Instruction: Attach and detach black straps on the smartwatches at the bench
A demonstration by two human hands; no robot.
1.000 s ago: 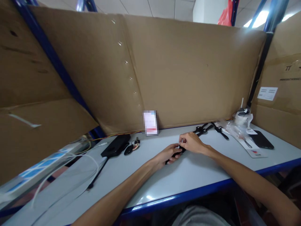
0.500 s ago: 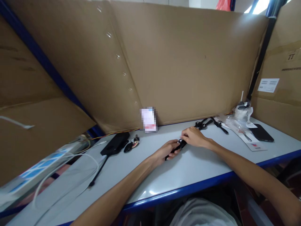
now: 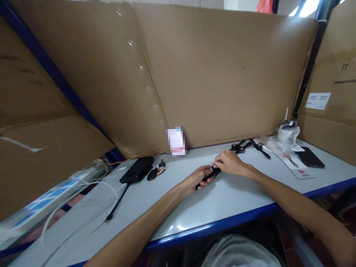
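At the far left, a cardboard panel (image 3: 41,159) stands behind a white power strip (image 3: 44,205) with blue patches, and a slanting blue post (image 3: 59,83) runs up beside it. A white cable (image 3: 43,231) loops onto the pale grey tabletop (image 3: 236,200), which has a blue front edge (image 3: 211,231). Next lie a black box-shaped device (image 3: 137,168) with its cord and, just beside it, a bunch of keys (image 3: 152,173). A pixelated upright card-like object (image 3: 177,142) stands against the tall cardboard back wall (image 3: 200,74). Mid-table, the left hand (image 3: 198,177) curls its fingers around a slim black item (image 3: 214,171), held slanting; the right hand (image 3: 229,162) bends its fingers at the far end, its grip hard to tell. Beyond are black tool-like pieces (image 3: 260,149), clear packaging (image 3: 278,148), a wrapped cup (image 3: 286,133), a black phone (image 3: 309,157) and a cardboard box (image 3: 328,128).
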